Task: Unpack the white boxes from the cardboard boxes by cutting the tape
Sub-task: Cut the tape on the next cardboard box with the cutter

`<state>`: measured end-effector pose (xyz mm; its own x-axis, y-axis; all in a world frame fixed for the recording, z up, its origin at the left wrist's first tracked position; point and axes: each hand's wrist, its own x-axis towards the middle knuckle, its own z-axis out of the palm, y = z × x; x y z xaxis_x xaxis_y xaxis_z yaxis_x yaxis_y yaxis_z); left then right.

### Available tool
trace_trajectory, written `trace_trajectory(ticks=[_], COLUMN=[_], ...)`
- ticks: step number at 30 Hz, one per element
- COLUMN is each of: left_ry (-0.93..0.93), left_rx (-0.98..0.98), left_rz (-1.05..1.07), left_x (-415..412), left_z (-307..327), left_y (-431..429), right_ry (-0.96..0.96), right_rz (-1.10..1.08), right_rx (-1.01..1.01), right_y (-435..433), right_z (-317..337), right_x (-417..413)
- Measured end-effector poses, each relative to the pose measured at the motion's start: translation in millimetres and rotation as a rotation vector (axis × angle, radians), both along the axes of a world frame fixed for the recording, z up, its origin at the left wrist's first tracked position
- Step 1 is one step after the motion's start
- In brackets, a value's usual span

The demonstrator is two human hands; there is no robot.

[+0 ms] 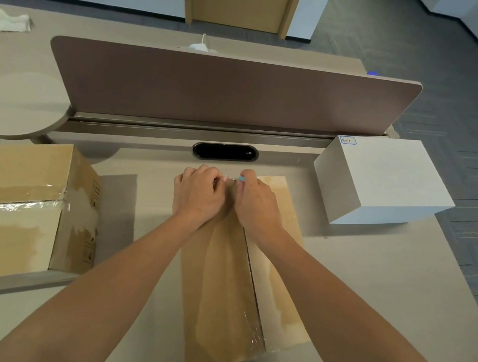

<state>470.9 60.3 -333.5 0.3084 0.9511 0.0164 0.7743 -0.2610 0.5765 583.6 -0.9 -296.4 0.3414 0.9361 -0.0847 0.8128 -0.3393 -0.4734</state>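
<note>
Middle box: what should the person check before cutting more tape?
1. Cutter held firmly: ok, the right hand pinches it at the box's far end.
2. Left hand clear of the blade: not ok, its fingers sit right beside the cutter.
3. Middle box flat on the desk: ok.
4. Top seam cut: ok along the near part; far end hidden by hands.
5. White box out of the way: ok, apart on the right.
6. Left box opened: not ok, still taped.
</note>
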Motion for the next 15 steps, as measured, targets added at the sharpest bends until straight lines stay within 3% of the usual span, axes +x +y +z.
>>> trace_trajectory(ticks=[15], left_ry=[-0.028], left_rx=[-0.009], left_rz=[0.003], left_x=[-0.6], left_z=[-1.1], left_y=[0.7], right_ry=[-0.019], right_rz=[0.068], right_rx=[-0.049], right_y=[-34.0], right_z=[-0.2], right_x=[2.4])
